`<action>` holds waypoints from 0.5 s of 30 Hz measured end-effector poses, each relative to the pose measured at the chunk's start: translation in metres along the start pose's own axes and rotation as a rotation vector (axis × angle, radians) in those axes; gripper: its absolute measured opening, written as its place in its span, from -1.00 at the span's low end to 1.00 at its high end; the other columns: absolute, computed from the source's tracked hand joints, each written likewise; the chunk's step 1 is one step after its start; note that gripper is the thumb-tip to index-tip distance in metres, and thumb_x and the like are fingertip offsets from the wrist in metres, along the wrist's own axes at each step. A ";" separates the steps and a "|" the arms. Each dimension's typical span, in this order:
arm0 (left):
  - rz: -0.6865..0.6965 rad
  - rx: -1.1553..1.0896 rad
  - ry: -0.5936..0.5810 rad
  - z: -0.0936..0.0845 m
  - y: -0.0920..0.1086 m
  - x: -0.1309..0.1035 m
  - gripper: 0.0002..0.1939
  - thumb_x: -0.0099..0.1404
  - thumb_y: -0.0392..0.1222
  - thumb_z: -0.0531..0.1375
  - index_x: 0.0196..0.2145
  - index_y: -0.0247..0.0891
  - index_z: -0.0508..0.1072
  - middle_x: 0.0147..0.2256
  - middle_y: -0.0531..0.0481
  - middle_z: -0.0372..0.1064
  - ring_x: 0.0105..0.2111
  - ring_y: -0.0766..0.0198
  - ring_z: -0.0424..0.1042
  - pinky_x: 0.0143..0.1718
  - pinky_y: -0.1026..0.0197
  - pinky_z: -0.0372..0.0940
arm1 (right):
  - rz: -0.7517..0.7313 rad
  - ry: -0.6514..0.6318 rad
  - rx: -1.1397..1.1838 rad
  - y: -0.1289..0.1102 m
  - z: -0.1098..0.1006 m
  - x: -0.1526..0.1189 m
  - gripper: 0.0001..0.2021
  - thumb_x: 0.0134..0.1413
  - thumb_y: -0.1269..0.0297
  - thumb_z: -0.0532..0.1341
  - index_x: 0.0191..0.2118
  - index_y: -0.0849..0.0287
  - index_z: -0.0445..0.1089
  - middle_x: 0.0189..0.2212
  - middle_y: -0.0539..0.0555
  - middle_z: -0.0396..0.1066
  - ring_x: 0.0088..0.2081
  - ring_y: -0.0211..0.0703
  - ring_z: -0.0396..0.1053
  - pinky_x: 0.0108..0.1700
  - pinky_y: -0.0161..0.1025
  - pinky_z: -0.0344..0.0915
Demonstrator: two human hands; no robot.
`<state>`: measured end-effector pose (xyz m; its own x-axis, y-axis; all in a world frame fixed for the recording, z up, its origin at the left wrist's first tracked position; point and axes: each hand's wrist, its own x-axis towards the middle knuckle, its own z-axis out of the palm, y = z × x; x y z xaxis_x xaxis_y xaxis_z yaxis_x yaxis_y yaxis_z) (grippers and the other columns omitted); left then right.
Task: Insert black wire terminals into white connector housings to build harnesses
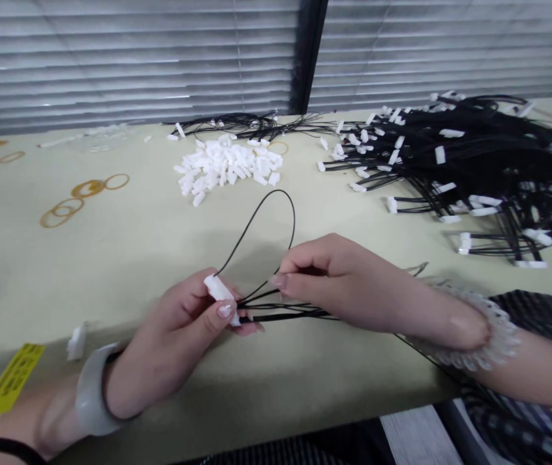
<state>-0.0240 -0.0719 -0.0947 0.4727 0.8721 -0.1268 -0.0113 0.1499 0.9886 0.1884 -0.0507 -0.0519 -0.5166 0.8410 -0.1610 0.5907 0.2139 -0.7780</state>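
Left hand (186,336): white connector (221,298) grasped between thumb and fingers, near the middle of the table's front half; connector held tilted, its upper end toward the left. Right hand (327,281): thumb and forefinger pinched together at the black wires (276,311), just to the right of the connector. Whether one wire or several were gripped could not be told. One wire was bowed up in a tall loop (283,191) from the connector's upper end and back down to the right fingertips. The other wires were run from the connector rightward, beneath the right hand.

Pale bangle (92,394) and yellow tag (7,391) worn on the left arm; clear beaded band (486,329) worn at the right wrist. A loose white piece (77,342) was noted on the table (159,239), just beyond the left forearm.

Beyond the hands, a heap of small white connectors (227,165) was seen, with thin black wires (251,124) laid out behind it. To the right, a large pile of black cables (489,152) with white ends was spread. To the left, amber rubber bands (86,188) were scattered, with clear plastic (106,137) behind. The table was backed by slatted blinds (135,58), divided by a dark post (308,55).
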 end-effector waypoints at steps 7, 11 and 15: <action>-0.060 0.009 -0.048 0.002 0.005 0.002 -0.78 0.26 -0.06 0.12 -0.40 -0.29 0.35 -0.45 0.07 0.30 -0.41 0.37 0.38 -0.30 0.29 0.36 | -0.275 0.149 -0.553 -0.010 -0.003 -0.010 -0.76 0.07 0.41 0.10 -0.60 0.26 0.24 -0.54 -0.03 0.21 -0.46 -0.38 0.11 -0.41 -0.32 -0.01; -0.083 -0.008 -0.061 0.000 0.004 0.002 -0.79 0.27 -0.08 0.11 -0.39 -0.29 0.34 -0.46 0.08 0.32 -0.42 0.38 0.39 -0.33 0.33 0.34 | -0.188 0.082 -0.451 -0.013 -0.003 -0.007 -0.66 0.10 0.38 0.06 -0.68 0.27 0.09 -0.67 -0.07 0.13 -0.56 -0.42 0.03 -0.46 -0.33 -0.05; -0.105 -0.071 -0.045 0.000 0.003 0.003 -0.81 0.26 -0.10 0.13 -0.38 -0.29 0.35 -0.48 0.08 0.34 -0.45 0.39 0.41 -0.34 0.35 0.33 | -0.270 0.066 -0.637 -0.016 -0.006 -0.004 -0.69 0.16 0.31 0.03 -0.60 0.23 0.16 -0.61 -0.04 0.19 -0.53 -0.35 0.02 -0.45 -0.29 -0.08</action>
<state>-0.0229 -0.0687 -0.0917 0.5138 0.8282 -0.2237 -0.0212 0.2729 0.9618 0.1853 -0.0545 -0.0352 -0.6697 0.7415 0.0403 0.7062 0.6528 -0.2740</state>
